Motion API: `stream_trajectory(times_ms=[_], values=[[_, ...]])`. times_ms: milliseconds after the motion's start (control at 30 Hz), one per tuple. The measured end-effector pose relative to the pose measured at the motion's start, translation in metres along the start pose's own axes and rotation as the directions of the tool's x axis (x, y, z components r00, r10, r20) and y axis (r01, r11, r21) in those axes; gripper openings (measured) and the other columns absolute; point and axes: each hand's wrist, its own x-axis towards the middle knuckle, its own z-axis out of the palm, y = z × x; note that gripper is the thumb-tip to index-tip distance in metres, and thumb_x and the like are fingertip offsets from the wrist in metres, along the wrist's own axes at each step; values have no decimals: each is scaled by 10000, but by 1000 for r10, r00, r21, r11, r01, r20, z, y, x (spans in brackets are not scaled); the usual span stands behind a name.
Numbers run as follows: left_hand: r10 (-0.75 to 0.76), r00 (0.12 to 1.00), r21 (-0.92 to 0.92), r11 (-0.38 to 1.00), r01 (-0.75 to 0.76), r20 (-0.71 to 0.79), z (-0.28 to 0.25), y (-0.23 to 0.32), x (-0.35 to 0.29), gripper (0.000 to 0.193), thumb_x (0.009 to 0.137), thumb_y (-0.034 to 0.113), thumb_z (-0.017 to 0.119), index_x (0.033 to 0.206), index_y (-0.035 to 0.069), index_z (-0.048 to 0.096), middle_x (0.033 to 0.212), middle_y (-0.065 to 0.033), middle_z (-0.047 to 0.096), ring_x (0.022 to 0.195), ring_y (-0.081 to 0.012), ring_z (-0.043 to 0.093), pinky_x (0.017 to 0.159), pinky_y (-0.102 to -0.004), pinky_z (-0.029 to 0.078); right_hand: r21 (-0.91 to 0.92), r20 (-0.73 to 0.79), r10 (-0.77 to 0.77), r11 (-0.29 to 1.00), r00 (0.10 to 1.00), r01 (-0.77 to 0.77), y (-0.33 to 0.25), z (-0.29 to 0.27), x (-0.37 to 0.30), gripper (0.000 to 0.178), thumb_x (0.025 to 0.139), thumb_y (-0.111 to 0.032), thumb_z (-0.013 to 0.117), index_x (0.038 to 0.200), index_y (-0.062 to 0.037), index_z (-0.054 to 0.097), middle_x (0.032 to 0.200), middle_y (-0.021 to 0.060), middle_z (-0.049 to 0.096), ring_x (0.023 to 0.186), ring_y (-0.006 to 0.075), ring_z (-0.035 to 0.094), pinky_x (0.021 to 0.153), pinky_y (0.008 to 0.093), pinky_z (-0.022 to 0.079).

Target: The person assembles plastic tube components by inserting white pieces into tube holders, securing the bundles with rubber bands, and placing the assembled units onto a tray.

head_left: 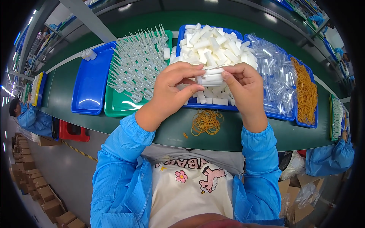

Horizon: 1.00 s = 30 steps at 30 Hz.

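In front of my chest, my left hand (171, 89) and my right hand (243, 85) grip a small bundle of white foam pieces (210, 79) from its two sides. Its near left end looks glossy, as if clear plastic covers it, but I cannot make this out surely. Both thumbs and forefingers are closed on the bundle. Directly beyond it stands a blue tray (181, 33) heaped with loose white foam blocks (216, 43). On the table near me, below my hands, lies a small pile of yellow rubber bands (206, 122).
A green tray (118, 102) of upright thin-stemmed white parts stands left, beside a blue tray (87, 91) with a few white pieces at its far end. To the right are trays of clear plastic sleeves (275, 72) and yellow rubber bands (307, 93). Other people sit at both sides.
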Motion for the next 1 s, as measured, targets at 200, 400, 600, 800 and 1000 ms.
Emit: stream_trajectory(times_ms=[200, 400, 600, 800, 1000], values=[[46, 999, 27, 999, -46, 16, 0, -2, 1, 372, 746, -64, 755, 1103, 32, 711, 1160, -135, 648, 1025, -218, 657, 797, -312, 606, -89, 56, -167, 981, 984, 171, 9, -5, 3, 124, 870, -62, 719, 989, -27, 712, 997, 63, 693, 905, 117, 586, 777, 258, 437], [38, 998, -63, 997, -41, -44, -1, -10, -1, 341, 808, -83, 700, 1128, 27, 659, 1301, -130, 578, 1069, -210, 641, 856, -303, 577, -313, -48, -257, 922, 965, 229, -5, -26, 15, 128, 886, -63, 656, 1000, -56, 713, 972, 25, 668, 917, 121, 583, 761, 260, 400], [-117, 982, -305, 950, 66, -151, -1, -11, -1, 378, 862, -91, 652, 1218, 19, 584, 1303, -151, 575, 1096, -210, 636, 906, -304, 548, -703, 382, -285, 528, 879, 476, -24, -51, 12, 274, 734, -3, 654, 985, -104, 697, 1132, 68, 607, 1111, 306, 518, 988, 397, 401], [-100, 986, -389, 920, 40, -136, -6, -17, -2, 270, 893, -73, 634, 1150, 2, 596, 1265, -143, 578, 1075, -179, 628, 891, -298, 545, -773, 434, -222, 407, 873, 488, -16, -45, 15, 301, 695, 17, 695, 970, -107, 695, 1148, 69, 583, 1155, 329, 509, 1007, 427, 401], [-37, 984, -284, 959, -14, -175, -5, -15, 2, 226, 902, -66, 630, 1121, -11, 611, 1241, -134, 590, 1088, -177, 615, 926, -293, 519, -755, 440, -308, 382, 844, 533, -17, -46, 22, 276, 699, 5, 733, 960, -75, 694, 1116, 80, 621, 1108, 324, 546, 959, 417, 433]])
